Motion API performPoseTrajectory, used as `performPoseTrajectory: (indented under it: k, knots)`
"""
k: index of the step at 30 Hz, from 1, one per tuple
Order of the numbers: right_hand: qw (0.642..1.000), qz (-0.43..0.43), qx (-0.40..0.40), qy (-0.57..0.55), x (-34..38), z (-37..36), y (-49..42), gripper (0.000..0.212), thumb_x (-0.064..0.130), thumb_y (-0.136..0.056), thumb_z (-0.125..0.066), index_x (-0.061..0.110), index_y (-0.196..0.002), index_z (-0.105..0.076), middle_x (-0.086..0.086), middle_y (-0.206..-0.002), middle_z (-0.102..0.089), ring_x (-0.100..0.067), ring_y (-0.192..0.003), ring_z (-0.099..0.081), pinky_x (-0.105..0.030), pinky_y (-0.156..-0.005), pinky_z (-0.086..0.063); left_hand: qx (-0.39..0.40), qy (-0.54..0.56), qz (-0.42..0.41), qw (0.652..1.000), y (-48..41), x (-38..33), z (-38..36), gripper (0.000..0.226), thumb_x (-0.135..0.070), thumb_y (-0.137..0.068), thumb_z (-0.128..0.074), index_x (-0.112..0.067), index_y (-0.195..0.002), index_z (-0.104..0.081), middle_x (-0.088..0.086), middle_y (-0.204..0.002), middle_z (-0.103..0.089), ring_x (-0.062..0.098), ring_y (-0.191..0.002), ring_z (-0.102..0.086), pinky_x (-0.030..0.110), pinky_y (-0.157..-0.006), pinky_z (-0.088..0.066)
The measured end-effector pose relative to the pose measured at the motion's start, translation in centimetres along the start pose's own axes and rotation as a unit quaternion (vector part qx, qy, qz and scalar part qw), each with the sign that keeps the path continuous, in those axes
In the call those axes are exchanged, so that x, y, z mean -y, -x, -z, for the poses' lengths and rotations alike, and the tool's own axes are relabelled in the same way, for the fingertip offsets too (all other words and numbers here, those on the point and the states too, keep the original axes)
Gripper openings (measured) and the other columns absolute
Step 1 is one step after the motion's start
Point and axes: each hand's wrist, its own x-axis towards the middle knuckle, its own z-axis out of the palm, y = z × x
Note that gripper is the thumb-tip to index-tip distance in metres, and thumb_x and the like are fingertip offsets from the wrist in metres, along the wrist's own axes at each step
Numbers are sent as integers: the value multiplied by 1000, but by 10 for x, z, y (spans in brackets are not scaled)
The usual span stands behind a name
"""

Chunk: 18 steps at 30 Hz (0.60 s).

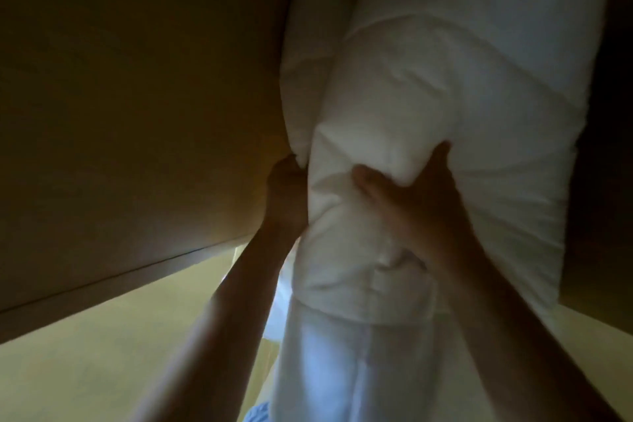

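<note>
A large white pillow (445,86) in a white case fills the middle and right of the head view, held up high. My right hand (407,195) grips its lower front, thumb and fingers dug into the fabric. My left hand (286,195) holds the pillow's left edge from behind, its fingers mostly hidden by the cloth. A second white pillow (308,62) stands behind the first, at its left. The loose end of the pillowcase (335,370) hangs down between my forearms.
A dim beige wall or cupboard panel (137,96) takes up the left side, ending in a dark ledge (120,281). Below it is a lighter yellowish surface (102,370). Dark space lies at the far right. A bit of blue cloth (258,413) shows at the bottom.
</note>
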Motion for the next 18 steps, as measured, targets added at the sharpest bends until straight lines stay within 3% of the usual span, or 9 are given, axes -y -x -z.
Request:
performPoseTrajectory:
  k: [2, 3, 5, 6, 7, 9, 12, 15, 18]
  knots:
    - [997, 19, 11, -69, 6, 45, 20, 106, 72, -56, -68, 28, -145, -31, 7, -135, -52, -12, -120, -51, -18, -90, -39, -34, 8, -49, 998, 23, -21, 7, 29, -11, -91, -58, -7, -63, -57, -10, -54, -54, 3, -54, -49, 19, -58, -42]
    - [995, 19, 13, -95, 5, 61, 28, 92, 73, -51, -72, 35, -131, -47, 21, -116, -60, 0, -103, -58, -15, -82, -41, -45, 14, -75, 996, 36, -32, 8, 34, -19, -90, -61, -14, -57, -53, -8, -46, -52, 2, -47, -48, 14, -51, -40]
    - [989, 2, 34, -144, -4, 78, 34, 54, 65, -53, -76, 44, -100, -59, 35, -90, -62, 14, -81, -58, -10, -72, -42, -34, -50, -119, 991, 62, -50, 7, 33, -34, -88, -60, -15, -62, -52, -7, -47, -52, 2, -44, -45, 16, -46, -33]
    - [987, -12, 41, -155, -12, 81, 31, 45, 58, -58, -75, 44, -98, -59, 34, -96, -62, 11, -86, -58, -11, -74, -44, -24, -98, -126, 987, 70, -52, 2, 31, -41, -88, -57, -18, -68, -52, -9, -53, -53, 0, -48, -44, 18, -51, -31]
    - [988, -38, 40, -143, -20, 81, 29, 47, 51, -66, -73, 36, -107, -56, 24, -110, -60, 0, -98, -57, -17, -81, -42, -11, -146, -120, 982, 74, -51, -5, 30, -47, -88, -53, -20, -76, -53, -9, -65, -58, 0, -55, -46, 17, -55, -28]
    - [992, -89, 18, -91, -30, 72, 26, 50, 46, -86, -62, 20, -125, -46, 2, -124, -51, -21, -111, -51, -30, -89, -39, 16, -236, -89, 967, 75, -46, -18, 40, -53, -91, -45, -15, -97, -55, 7, -93, -67, 18, -79, -61, 20, -68, -30]
    - [989, -107, -75, -66, -29, 53, 29, 74, 52, -92, -49, 11, -147, -22, -22, -144, -33, -37, -128, -39, -40, -105, -34, 25, -285, -70, 956, 59, -37, -32, 53, -54, -93, -42, -8, -118, -51, 15, -117, -61, 31, -109, -56, 33, -88, -40]
    - [987, -121, -75, -68, -26, 46, 29, 123, 76, -64, -59, 11, -151, 0, -16, -153, -23, -34, -137, -28, -42, -108, -28, -74, -337, -127, 930, 54, -25, -23, 60, -58, -85, -54, -6, -114, -50, 16, -115, -55, 34, -110, -52, 44, -91, -43]
    - [990, -122, -45, -60, -31, 33, 25, 145, 80, -47, -67, 15, -149, 14, -10, -157, -16, -30, -141, -24, -38, -109, -27, -154, -368, -117, 909, 63, -9, -4, 83, -71, -70, -58, -9, -123, -47, 14, -116, -53, 35, -108, -51, 45, -86, -43]
